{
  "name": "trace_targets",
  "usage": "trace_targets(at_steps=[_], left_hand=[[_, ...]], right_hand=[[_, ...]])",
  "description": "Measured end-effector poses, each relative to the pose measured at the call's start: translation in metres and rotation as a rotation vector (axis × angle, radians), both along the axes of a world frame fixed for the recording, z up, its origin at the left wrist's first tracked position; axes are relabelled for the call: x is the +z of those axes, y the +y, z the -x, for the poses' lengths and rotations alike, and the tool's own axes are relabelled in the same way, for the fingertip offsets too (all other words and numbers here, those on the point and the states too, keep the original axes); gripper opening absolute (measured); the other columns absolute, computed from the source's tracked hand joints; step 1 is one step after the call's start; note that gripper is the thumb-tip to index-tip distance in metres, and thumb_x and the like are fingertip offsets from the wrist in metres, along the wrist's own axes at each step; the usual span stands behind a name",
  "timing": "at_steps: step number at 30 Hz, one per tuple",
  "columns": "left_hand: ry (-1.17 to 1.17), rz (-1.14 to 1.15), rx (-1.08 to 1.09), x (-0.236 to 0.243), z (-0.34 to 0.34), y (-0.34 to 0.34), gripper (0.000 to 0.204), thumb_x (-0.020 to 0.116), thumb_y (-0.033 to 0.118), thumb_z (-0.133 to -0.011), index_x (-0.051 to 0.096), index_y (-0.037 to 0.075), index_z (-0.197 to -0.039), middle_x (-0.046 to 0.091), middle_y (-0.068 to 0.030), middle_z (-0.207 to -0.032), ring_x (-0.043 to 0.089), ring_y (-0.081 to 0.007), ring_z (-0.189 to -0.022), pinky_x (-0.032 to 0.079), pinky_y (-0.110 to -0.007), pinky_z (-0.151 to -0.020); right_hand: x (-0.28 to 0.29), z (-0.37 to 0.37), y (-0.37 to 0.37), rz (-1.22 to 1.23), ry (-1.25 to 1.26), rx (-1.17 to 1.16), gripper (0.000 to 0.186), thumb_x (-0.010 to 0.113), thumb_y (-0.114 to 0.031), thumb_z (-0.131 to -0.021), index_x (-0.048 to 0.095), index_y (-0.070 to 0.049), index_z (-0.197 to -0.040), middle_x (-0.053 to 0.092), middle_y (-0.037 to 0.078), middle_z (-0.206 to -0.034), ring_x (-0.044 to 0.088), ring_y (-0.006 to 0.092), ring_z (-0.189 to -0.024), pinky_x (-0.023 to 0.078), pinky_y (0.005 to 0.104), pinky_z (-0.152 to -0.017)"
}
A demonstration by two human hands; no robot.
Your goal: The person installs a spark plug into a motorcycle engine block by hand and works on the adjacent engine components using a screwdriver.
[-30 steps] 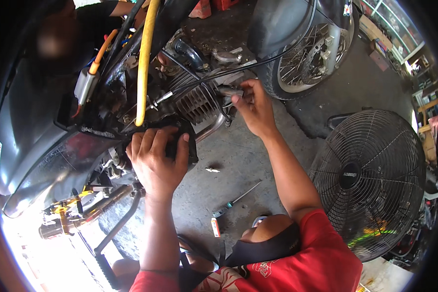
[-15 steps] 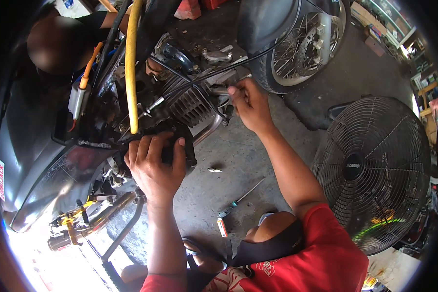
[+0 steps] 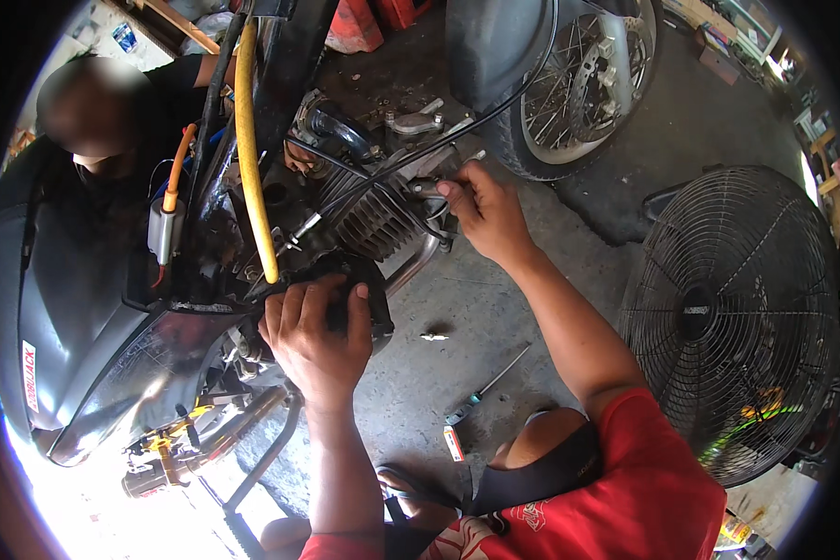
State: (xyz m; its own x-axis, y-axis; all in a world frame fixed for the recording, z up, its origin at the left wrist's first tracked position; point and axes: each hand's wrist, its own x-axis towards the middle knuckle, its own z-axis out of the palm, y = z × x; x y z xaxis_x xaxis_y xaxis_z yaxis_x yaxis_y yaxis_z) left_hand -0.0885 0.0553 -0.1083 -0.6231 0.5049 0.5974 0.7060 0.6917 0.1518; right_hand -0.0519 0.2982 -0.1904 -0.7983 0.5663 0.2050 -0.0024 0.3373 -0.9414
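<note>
In the head view, the left hand (image 3: 317, 350) lies back up over a black cover (image 3: 373, 291) on the motorcycle (image 3: 70, 280), its fingers bent and its thumb set apart from them; whether they grip the cover or only rest on it cannot be told. The right hand (image 3: 497, 219) is up and to the right of the left fingers, its thumb and fingers drawn together on the end of a small grey metal piece (image 3: 426, 189), which juts toward them beside a finned cylinder (image 3: 375, 229). That cylinder sits between the fingers of the two hands, and a black cable (image 3: 467, 131) crosses over it, up and left of the right fingers. A yellow hose (image 3: 250, 159) hangs with its lower end just above the left fingers, and an orange lead (image 3: 177, 163) is farther up and left of them. Another person (image 3: 173, 86) is well beyond the left fingers. Up and right of the right fingers is a spoked wheel (image 3: 509, 145). On the floor (image 3: 401, 392) below the right fingers lie a small pale metal part (image 3: 434, 336), a screwdriver (image 3: 476, 399) with a teal handle and, next to that, a white-and-orange box (image 3: 453, 443). A large black fan (image 3: 723, 327) stands well to the right of the right fingers
</note>
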Motion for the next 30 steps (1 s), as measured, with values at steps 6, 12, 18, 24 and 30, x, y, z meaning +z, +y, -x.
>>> trace_targets(at_steps=[6,12,18,24,30], left_hand=[[-0.005,0.014,0.003,0.001,0.000,0.000,0.018,0.079,0.029,-0.081,0.073,0.015,-0.091,0.065,0.0003,-0.081,0.059,-0.0237,-0.081,0.042,-0.039,-0.079],[-0.005,0.010,-0.009,-0.002,0.001,0.000,0.018,0.079,0.029,-0.081,0.073,0.015,-0.091,0.066,-0.0002,-0.081,0.059,-0.0243,-0.081,0.042,-0.039,-0.078],[0.014,0.008,-0.021,0.000,0.000,0.002,0.018,0.079,0.029,-0.081,0.074,0.015,-0.091,0.066,-0.0005,-0.082,0.059,-0.0245,-0.081,0.042,-0.039,-0.079],[0.009,0.016,-0.011,-0.001,0.000,-0.001,0.019,0.079,0.029,-0.081,0.074,0.014,-0.091,0.067,-0.0015,-0.084,0.060,-0.0247,-0.082,0.042,-0.039,-0.079],[0.009,0.009,-0.007,-0.001,0.000,0.001,0.019,0.079,0.029,-0.081,0.074,0.014,-0.090,0.067,-0.0017,-0.084,0.060,-0.0249,-0.083,0.042,-0.039,-0.079]], right_hand=[[-0.002,0.007,0.006,-0.454,0.521,-0.046,0.015,0.071,-0.012,-0.092,0.059,-0.004,-0.098,0.065,0.011,-0.080,0.067,0.0266,-0.068,0.051,0.0369,-0.062],[0.005,-0.004,-0.001,0.032,-0.016,0.013,0.023,0.078,-0.008,-0.084,0.062,-0.005,-0.099,0.063,0.009,-0.094,0.064,0.0199,-0.094,0.050,0.0329,-0.071],[-0.016,0.008,0.008,-0.406,0.505,-0.006,0.022,0.071,-0.024,-0.097,0.062,-0.004,-0.100,0.063,0.009,-0.086,0.064,0.0173,-0.077,0.050,0.0316,-0.066],[0.008,-0.003,0.001,0.128,-0.086,0.013,0.023,0.076,-0.002,-0.084,0.060,-0.005,-0.100,0.060,0.010,-0.100,0.063,0.0211,-0.093,0.050,0.0334,-0.074],[-0.013,0.003,0.010,-0.382,0.439,0.043,0.022,0.075,-0.015,-0.090,0.059,-0.003,-0.099,0.063,0.014,-0.104,0.066,0.0231,-0.080,0.050,0.0343,-0.065]])
